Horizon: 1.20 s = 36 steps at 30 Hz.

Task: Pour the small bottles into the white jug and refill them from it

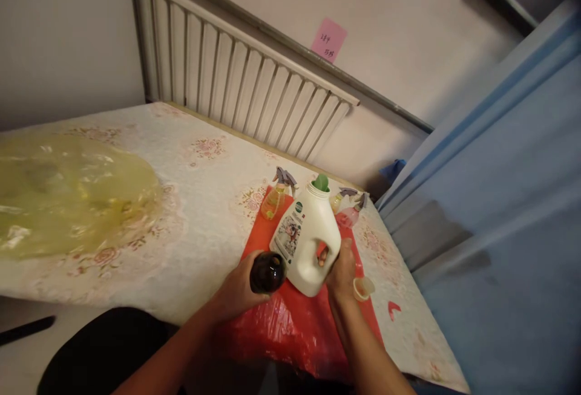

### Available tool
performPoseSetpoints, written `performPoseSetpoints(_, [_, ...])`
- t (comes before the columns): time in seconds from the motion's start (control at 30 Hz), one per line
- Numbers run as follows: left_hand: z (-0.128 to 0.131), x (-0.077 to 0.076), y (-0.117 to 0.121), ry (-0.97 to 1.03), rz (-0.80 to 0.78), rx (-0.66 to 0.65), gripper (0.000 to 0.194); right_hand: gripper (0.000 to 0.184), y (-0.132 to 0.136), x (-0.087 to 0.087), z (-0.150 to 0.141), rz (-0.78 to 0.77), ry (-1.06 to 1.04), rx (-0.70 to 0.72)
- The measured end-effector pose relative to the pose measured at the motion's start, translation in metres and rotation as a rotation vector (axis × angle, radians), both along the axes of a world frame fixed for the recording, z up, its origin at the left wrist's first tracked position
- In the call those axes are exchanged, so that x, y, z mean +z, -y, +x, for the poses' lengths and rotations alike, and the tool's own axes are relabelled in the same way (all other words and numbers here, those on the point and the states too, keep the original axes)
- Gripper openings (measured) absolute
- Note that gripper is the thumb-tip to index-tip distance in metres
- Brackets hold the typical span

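Observation:
My right hand [342, 271] is wrapped around the handle of a white detergent jug [311, 219]. The jug's neck has no cap on it, and something green [321, 182] shows at its mouth. In my left hand [238, 286] is a dark, shiny bottle [267, 272], seen end-on, close to the jug's lower left side. Both are over a red plastic sheet [290, 322]. Behind the jug stand a spray bottle with yellowish liquid [273, 200] and a pink spray bottle [348, 216], with another yellowish one [336, 203] partly hidden. Beside my right wrist is a small translucent cup [362, 288].
A large yellow plastic bag [77, 195] spreads over the left of the flowered tablecloth [200, 207]. A red scrap [393, 310] lies at the right. A radiator [236, 74] runs behind the table, and a blue curtain [490, 201] hangs along the right side.

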<state>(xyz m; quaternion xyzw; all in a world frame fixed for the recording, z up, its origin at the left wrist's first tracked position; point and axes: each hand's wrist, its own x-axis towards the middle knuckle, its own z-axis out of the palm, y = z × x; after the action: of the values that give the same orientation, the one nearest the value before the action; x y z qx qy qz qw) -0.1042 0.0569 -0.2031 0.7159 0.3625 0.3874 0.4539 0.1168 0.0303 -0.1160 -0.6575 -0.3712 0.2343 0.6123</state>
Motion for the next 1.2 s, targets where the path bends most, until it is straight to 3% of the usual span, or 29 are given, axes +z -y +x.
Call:
performPoseSetpoints(0.17, [-0.007, 0.008, 0.010, 0.015, 0.010, 0.110, 0.074, 0.063, -0.002, -0.024, -0.011, 0.071, -0.053, 0.042])
performPoseSetpoints(0.37, [-0.014, 0.021, 0.027, -0.030, -0.021, 0.192, 0.075, 0.060, 0.002, -0.037, -0.011, 0.098, -0.055, 0.054])
performPoseSetpoints(0.53, [-0.018, 0.029, 0.045, -0.111, -0.019, 0.223, 0.076, 0.054, 0.007, -0.039, -0.003, 0.098, -0.011, 0.038])
performPoseSetpoints(0.63, [-0.023, 0.031, 0.055, -0.158, 0.006, 0.255, 0.076, 0.042, 0.012, -0.036, 0.006, 0.101, 0.027, -0.005])
performPoseSetpoints(0.8, [-0.025, 0.038, 0.073, -0.203, 0.029, 0.270, 0.077, 0.028, 0.036, -0.029, 0.016, 0.082, 0.049, -0.095])
performPoseSetpoints(0.87, [-0.019, 0.040, 0.079, -0.196, 0.042, 0.247, 0.077, 0.024, 0.052, -0.027, 0.010, 0.056, 0.063, -0.005])
performPoseSetpoints(0.93, [-0.011, 0.041, 0.085, -0.187, 0.054, 0.229, 0.077, 0.019, 0.070, -0.024, 0.000, 0.022, 0.094, 0.180])
performPoseSetpoints(0.97, [-0.006, 0.040, 0.087, -0.180, 0.058, 0.221, 0.077, 0.022, 0.079, -0.022, -0.006, 0.006, 0.114, 0.293])
performPoseSetpoints(1.03, [0.004, 0.039, 0.091, -0.164, 0.053, 0.199, 0.076, 0.046, 0.096, -0.017, -0.016, -0.023, 0.220, 0.533])
performPoseSetpoints(1.1, [0.014, 0.038, 0.094, -0.159, 0.046, 0.177, 0.077, 0.064, 0.108, -0.013, -0.022, -0.031, 0.306, 0.628])
performPoseSetpoints(1.2, [0.026, 0.036, 0.098, -0.172, 0.056, 0.167, 0.082, 0.074, 0.117, -0.012, -0.022, -0.047, 0.325, 0.638])
